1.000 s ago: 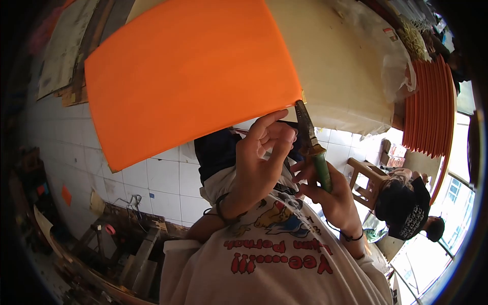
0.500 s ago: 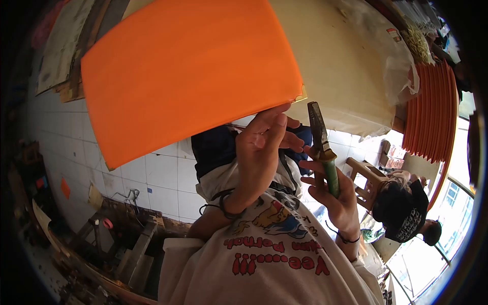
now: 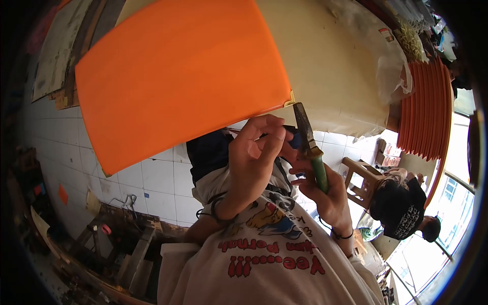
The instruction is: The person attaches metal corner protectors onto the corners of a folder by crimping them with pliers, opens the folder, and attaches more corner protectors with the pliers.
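Observation:
A large orange folder or covered board [image 3: 183, 76] lies on the tan worktop, its near edge jutting toward me. A gold metal corner piece [image 3: 290, 100] sits at its right near corner. My right hand [image 3: 328, 195] is wrapped round the green handles of dark, worn pliers [image 3: 306, 129]. The jaw tips point up at the gold corner, touching it or very close. My left hand [image 3: 254, 155] is just below the folder's near edge, fingers loosely bent and apart, with nothing visible in them. Its fingertips are close to the pliers.
A tan worktop [image 3: 330, 66] extends behind the folder, with clear plastic [image 3: 394, 76] on its right. Many orange folders stand stacked [image 3: 424, 109] at the right. Beside a plastic stool [image 3: 361, 180] is another person [image 3: 399, 208]. Wooden frames [image 3: 134, 259] lie at lower left.
The gold corner now stands out more plainly on the folder's corner. My left fingers have come off the edge, and the pliers have shifted left, closer to the corner.

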The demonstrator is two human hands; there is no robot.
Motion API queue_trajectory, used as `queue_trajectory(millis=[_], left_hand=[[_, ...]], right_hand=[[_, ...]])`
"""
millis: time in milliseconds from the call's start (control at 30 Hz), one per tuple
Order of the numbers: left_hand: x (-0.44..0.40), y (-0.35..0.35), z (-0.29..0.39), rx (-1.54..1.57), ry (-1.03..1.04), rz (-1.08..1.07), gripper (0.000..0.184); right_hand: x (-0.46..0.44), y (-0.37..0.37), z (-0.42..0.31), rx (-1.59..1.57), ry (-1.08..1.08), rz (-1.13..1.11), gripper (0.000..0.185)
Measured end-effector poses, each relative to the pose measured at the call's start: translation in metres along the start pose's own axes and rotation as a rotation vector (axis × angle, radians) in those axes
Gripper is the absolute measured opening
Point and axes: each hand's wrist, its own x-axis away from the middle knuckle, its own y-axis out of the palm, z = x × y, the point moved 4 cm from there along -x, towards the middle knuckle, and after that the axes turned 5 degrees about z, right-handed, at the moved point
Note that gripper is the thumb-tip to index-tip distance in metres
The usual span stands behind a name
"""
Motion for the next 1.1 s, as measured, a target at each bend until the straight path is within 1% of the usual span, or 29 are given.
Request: queue_trajectory(millis=[133, 167, 200, 267, 433, 567, 667, 767, 867, 967, 1067, 1100], left_hand=[[0.009, -0.006, 0.005, -0.025, -0.093, 0.017, 0.039], [0.01, -0.008, 0.003, 0.014, -0.107, -0.015, 0.048], [0.012, -0.008, 0.003, 0.015, -0.108, -0.023, 0.049], [0.014, -0.005, 0.004, 0.017, -0.106, -0.043, 0.05], [0.017, -0.004, 0.005, 0.162, -0.141, -0.139, 0.057], [0.018, -0.001, 0.008, 0.375, -0.155, -0.277, 0.06], [0.016, 0.001, 0.01, 0.36, -0.205, -0.261, 0.069], [0.015, 0.001, 0.012, 0.481, -0.21, -0.354, 0.065], [0.015, 0.005, 0.012, 0.452, -0.191, -0.408, 0.066], [0.016, 0.01, 0.014, 0.501, -0.197, -0.375, 0.075], [0.016, 0.013, 0.018, 0.747, -0.238, -0.47, 0.069], [0.016, 0.013, 0.018, 0.792, -0.253, -0.472, 0.071]], right_hand=[[0.0, -0.003, 0.001, -0.063, 0.007, 0.044, 0.058], [0.0, -0.005, 0.003, -0.062, 0.012, 0.04, 0.059], [0.0, -0.006, 0.004, -0.061, 0.016, 0.037, 0.061], [0.0, -0.007, 0.003, -0.058, 0.007, 0.046, 0.055], [0.001, -0.007, 0.008, -0.054, -0.008, 0.054, 0.046], [0.001, -0.008, 0.008, -0.055, 0.001, 0.047, 0.045], [0.002, -0.011, 0.011, -0.052, -0.014, 0.052, 0.047], [0.002, -0.013, 0.011, -0.079, -0.03, 0.057, 0.05], [0.004, -0.017, 0.014, -0.082, -0.034, 0.052, 0.052], [0.005, -0.02, 0.017, -0.106, -0.025, 0.055, 0.054], [0.008, -0.022, 0.02, -0.156, -0.017, 0.063, 0.054], [0.009, -0.022, 0.02, -0.172, -0.017, 0.063, 0.054]])
